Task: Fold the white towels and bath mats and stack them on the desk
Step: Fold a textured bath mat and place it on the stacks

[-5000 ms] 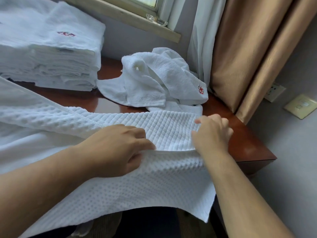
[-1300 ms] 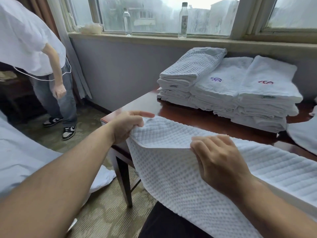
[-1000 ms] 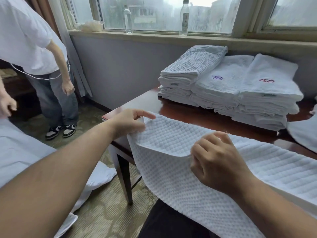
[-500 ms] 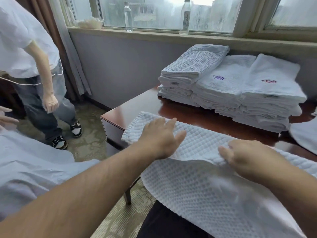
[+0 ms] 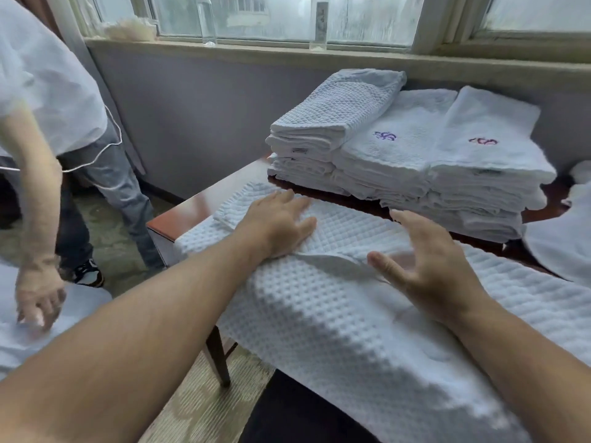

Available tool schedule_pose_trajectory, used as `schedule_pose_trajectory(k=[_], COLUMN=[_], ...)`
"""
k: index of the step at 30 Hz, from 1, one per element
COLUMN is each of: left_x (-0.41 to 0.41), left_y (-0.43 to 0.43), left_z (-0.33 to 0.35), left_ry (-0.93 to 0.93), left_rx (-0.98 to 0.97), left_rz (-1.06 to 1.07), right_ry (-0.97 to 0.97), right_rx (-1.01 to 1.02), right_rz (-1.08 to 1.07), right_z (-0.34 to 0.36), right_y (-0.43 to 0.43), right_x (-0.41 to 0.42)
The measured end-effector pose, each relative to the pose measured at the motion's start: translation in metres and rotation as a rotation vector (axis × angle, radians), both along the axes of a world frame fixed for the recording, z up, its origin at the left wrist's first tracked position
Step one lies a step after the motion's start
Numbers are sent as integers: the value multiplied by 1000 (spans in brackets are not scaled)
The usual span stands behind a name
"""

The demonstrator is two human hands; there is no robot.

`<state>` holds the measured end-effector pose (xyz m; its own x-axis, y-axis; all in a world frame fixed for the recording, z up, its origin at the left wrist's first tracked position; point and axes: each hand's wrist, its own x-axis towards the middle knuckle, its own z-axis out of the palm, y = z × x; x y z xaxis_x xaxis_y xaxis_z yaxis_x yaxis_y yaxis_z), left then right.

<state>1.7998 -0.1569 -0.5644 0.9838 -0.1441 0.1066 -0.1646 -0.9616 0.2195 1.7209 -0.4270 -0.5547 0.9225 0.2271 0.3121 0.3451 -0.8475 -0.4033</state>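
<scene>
A white waffle-textured bath mat point(image 5: 335, 321) lies across the dark wooden desk point(image 5: 188, 209), its near part hanging over the front edge toward me. A folded-over flap covers its far left end. My left hand point(image 5: 278, 225) presses flat on that flap, fingers straight. My right hand point(image 5: 425, 266) hovers just above the mat to the right, fingers spread, holding nothing. Behind them stand stacks of folded white towels point(image 5: 415, 164); the left stack is topped by a folded waffle mat point(image 5: 339, 107).
Another person point(image 5: 48, 129) in a white shirt and jeans stands at the left, one hand on a white sheet point(image 5: 19, 327). Two bottles point(image 5: 321, 24) stand on the window sill. More unfolded white cloth point(image 5: 566, 241) lies at the desk's right.
Both hands let go of the pinched mat edge after laying the flap over. My left hand slid forward flat onto the flap; my right hand opened and lifted off. The other person bent toward the sheet.
</scene>
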Motion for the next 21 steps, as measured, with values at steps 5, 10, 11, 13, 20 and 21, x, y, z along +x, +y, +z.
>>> schedule_pose_trajectory(k=[5, 10, 11, 13, 20, 21], left_x=[-5, -49, -53, -56, -63, -64], left_y=[-11, -32, -35, -40, -42, -43], left_z=[11, 5, 3, 3, 3, 5], left_ry=[-277, -115, -110, -140, -374, -355], left_rx=[-94, -138, -121, -190, -163, -142], left_rz=[-46, -398, -428, -395, -467, -468], right_ry=[-305, -117, -136, -222, -397, -388], right_rx=[55, -108, -126, -184, -172, -170], right_rz=[121, 103, 103, 113, 228, 244], right_z=[3, -1, -2, -3, -8, -8], right_y=[-5, -44, -46, -43, -47, -47], right_x=[-8, -23, -25, -28, -30, -31])
